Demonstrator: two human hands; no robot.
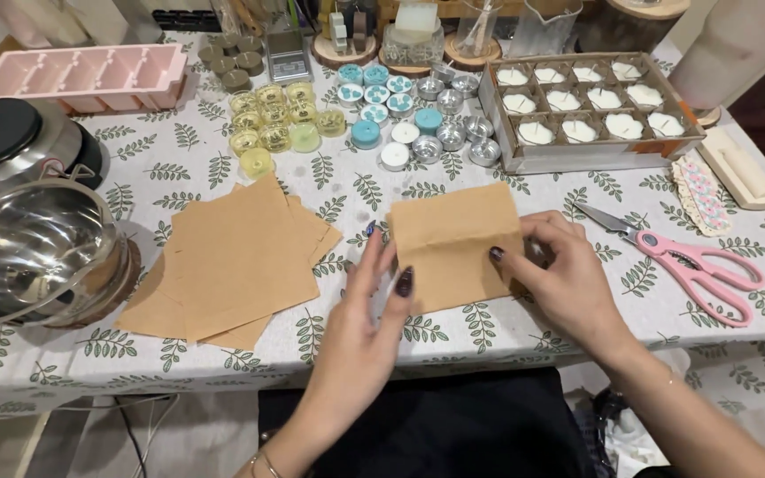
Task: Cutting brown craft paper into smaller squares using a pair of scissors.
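A folded sheet of brown kraft paper (455, 243) lies on the leaf-patterned tablecloth (347, 190) near the front edge. My left hand (360, 323) holds its left edge, thumb on top of the paper. At the sheet's right edge my right hand (564, 274) pinches it, thumb pressing on the fold. To the left lies a loose stack of several more brown paper sheets (236, 261).
Pink-handled scissors (688, 265) lie right of my right hand. Behind are a cardboard box of white candles (582, 106), yellow tealights (276, 119), teal and silver tealights (413, 115) and a pink mould tray (81, 75). A steel bowl (28, 252) sits at the left.
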